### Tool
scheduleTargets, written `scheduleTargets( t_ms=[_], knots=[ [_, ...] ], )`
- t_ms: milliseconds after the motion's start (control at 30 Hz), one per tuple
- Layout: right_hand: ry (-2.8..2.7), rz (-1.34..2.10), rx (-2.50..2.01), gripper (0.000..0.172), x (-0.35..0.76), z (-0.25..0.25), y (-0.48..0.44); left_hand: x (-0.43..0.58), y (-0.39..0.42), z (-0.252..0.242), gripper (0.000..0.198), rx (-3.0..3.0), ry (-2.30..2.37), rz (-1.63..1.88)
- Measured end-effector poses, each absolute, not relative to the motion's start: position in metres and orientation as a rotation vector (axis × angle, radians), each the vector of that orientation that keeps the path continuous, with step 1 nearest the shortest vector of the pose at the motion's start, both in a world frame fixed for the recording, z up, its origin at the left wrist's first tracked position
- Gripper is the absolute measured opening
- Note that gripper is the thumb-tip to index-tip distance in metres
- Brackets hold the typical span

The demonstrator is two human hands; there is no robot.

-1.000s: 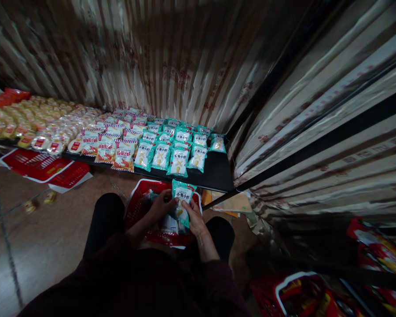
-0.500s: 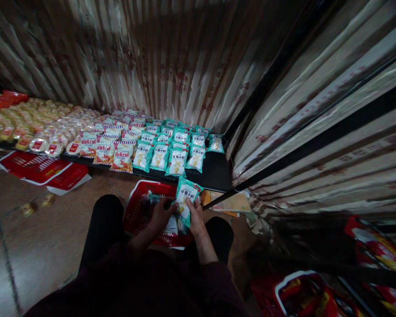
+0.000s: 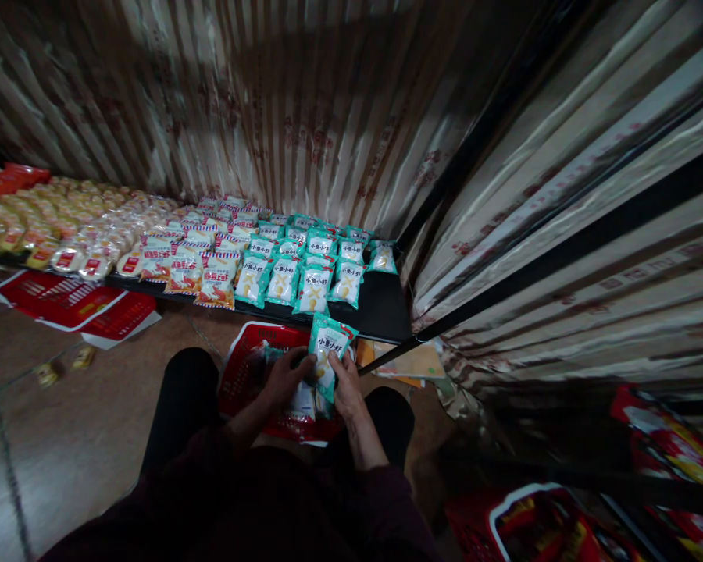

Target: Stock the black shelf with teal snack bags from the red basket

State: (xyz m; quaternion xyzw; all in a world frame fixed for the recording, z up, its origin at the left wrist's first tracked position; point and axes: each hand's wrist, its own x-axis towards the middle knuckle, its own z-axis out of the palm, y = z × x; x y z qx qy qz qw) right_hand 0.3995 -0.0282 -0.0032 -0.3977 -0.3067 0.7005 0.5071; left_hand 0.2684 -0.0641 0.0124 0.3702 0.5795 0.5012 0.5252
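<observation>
A teal and white snack bag [image 3: 328, 343] is held upright above a red basket [image 3: 241, 361] between my knees. My right hand [image 3: 347, 385] is closed on the bag's right side, its thumb lying over the front. At the bag's left edge, my left hand [image 3: 286, 379] has its fingers curled against it; their tips are partly hidden. More snack bags [image 3: 302, 401] lie in the basket below, half covered by my hands. Just beyond, similar teal bags [image 3: 315, 287] stand in rows on a black shelf [image 3: 380, 300].
Left along the shelf are red-and-white striped bags [image 3: 215, 279] and yellowish wrapped packs [image 3: 12, 222]. Another red basket [image 3: 64, 300] is under the shelf, with small packs [image 3: 83, 358] on the floor nearby. A dark metal bar [image 3: 445, 324] slants at right, above another basket [image 3: 527, 492].
The held bag and both hands have shifted very slightly in view, the bag a little to the left. My grip looks the same.
</observation>
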Motion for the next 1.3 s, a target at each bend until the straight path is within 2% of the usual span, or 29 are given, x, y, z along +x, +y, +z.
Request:
scheduleTargets(
  t_ms=[700,1100,1300],
  knots=[
    [-0.745,1.733,-0.94,0.039,0.402,-0.001,-0.028,0.282,-0.066,0.016,0.047,0.464,1.142,1.311],
    [-0.757,1.652,-1.0,0.04,0.401,0.003,-0.029,0.283,-0.063,0.007,0.037,0.891,1.428,1.251],
    [-0.75,1.587,-1.064,0.041,0.404,0.003,-0.031,0.291,-0.061,0.011,0.032,1.11,1.776,1.432]
  ],
)
